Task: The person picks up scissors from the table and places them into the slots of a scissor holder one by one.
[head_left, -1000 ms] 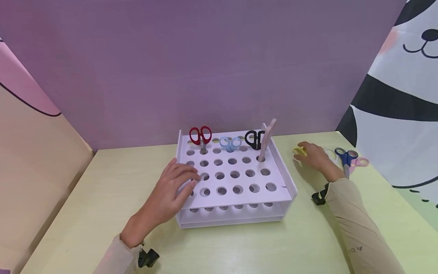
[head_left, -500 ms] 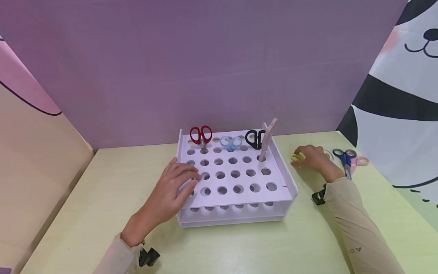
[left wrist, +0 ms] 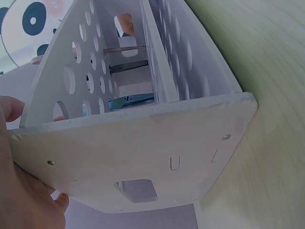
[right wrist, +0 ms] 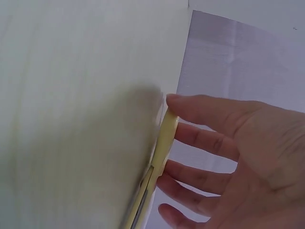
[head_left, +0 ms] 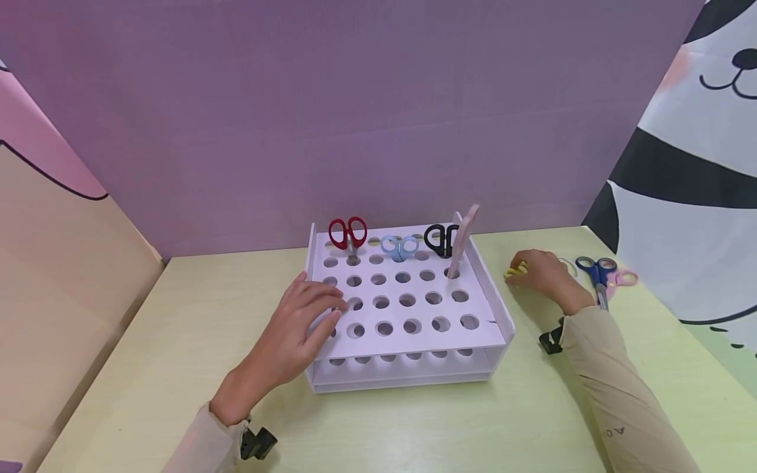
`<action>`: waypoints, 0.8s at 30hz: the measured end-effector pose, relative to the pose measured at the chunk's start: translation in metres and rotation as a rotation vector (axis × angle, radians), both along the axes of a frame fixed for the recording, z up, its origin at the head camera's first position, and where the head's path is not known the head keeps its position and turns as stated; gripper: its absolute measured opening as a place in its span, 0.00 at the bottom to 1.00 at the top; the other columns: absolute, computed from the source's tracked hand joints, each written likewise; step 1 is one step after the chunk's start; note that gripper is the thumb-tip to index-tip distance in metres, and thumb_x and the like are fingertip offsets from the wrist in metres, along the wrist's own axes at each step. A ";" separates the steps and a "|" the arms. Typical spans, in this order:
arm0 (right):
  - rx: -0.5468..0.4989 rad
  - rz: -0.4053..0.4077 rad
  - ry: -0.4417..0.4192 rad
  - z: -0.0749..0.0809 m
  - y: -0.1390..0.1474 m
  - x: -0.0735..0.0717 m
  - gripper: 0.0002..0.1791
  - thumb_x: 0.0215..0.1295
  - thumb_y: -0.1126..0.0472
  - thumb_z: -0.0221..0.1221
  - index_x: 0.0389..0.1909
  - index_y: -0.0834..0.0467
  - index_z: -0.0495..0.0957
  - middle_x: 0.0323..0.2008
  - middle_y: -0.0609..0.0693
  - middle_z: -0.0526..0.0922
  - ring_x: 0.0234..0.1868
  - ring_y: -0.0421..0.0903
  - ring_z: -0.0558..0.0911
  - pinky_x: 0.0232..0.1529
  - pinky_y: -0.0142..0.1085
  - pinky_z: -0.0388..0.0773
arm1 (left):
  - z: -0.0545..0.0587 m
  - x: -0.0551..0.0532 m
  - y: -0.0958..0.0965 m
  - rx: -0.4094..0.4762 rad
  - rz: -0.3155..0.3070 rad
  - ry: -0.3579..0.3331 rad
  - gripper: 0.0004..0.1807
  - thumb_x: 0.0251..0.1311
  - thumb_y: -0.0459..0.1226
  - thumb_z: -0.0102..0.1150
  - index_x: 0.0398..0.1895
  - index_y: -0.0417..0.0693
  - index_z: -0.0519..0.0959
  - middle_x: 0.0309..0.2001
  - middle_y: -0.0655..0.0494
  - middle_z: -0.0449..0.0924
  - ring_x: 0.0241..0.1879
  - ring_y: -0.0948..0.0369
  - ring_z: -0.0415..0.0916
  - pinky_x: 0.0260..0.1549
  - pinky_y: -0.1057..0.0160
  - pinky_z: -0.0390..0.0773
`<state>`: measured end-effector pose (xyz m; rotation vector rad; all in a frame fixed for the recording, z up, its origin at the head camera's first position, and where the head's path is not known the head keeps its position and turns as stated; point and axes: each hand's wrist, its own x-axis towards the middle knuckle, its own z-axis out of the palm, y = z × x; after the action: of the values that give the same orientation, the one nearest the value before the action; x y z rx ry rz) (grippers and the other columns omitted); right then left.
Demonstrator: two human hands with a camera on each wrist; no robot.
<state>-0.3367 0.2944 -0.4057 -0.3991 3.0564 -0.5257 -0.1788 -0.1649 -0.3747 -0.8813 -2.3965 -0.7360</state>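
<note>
A white rack (head_left: pixel 393 339) with rows of round holes stands on the table. My left hand (head_left: pixel 292 328) rests over its left side panel (left wrist: pixel 109 157), thumb and some fingertips above the top board, other fingertips outside the panel. To the right of the rack, my right hand (head_left: pixel 541 276) pinches the yellow handle of a pair of scissors (right wrist: pixel 164 138) close over the table. Red-handled scissors (head_left: pixel 337 236), light blue scissors (head_left: pixel 400 248), black-handled scissors (head_left: pixel 434 242) and a pale pink-handled pair (head_left: pixel 461 242) stand in the holes.
Blue-handled scissors (head_left: pixel 598 270) and pink scissors (head_left: pixel 623 278) lie overlapping right of my right hand. A pale loop (head_left: pixel 570 266) shows partly behind that hand. A purple backdrop (head_left: pixel 378 118) rises behind the table (head_left: pixel 201 328).
My right hand has closed on the yellow handle and shifted slightly left with it. The blue scissors have shifted a little. My left hand has stayed at the rack.
</note>
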 end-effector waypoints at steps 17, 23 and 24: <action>-0.051 0.052 0.076 0.022 -0.005 0.007 0.20 0.62 0.57 0.67 0.50 0.65 0.77 0.48 0.72 0.79 0.48 0.67 0.77 0.49 0.63 0.73 | 0.001 0.000 0.000 -0.006 0.006 -0.008 0.14 0.69 0.42 0.52 0.45 0.47 0.85 0.51 0.55 0.82 0.59 0.57 0.72 0.74 0.44 0.49; -0.067 0.058 0.144 0.036 -0.009 0.013 0.18 0.62 0.58 0.67 0.49 0.64 0.81 0.46 0.68 0.81 0.44 0.65 0.78 0.46 0.60 0.74 | 0.000 0.000 -0.001 -0.004 0.009 -0.011 0.14 0.69 0.42 0.52 0.46 0.48 0.85 0.51 0.56 0.82 0.59 0.57 0.72 0.74 0.43 0.49; -0.076 0.054 0.152 0.039 -0.011 0.014 0.18 0.62 0.58 0.67 0.49 0.64 0.81 0.46 0.67 0.81 0.44 0.65 0.78 0.45 0.59 0.74 | 0.000 0.000 -0.001 -0.004 0.009 -0.010 0.14 0.69 0.42 0.52 0.46 0.48 0.85 0.51 0.56 0.82 0.59 0.57 0.72 0.74 0.44 0.49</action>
<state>-0.3225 0.2838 -0.3672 -0.5465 3.1668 -0.6384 -0.1787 -0.1656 -0.3743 -0.8698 -2.4098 -0.7345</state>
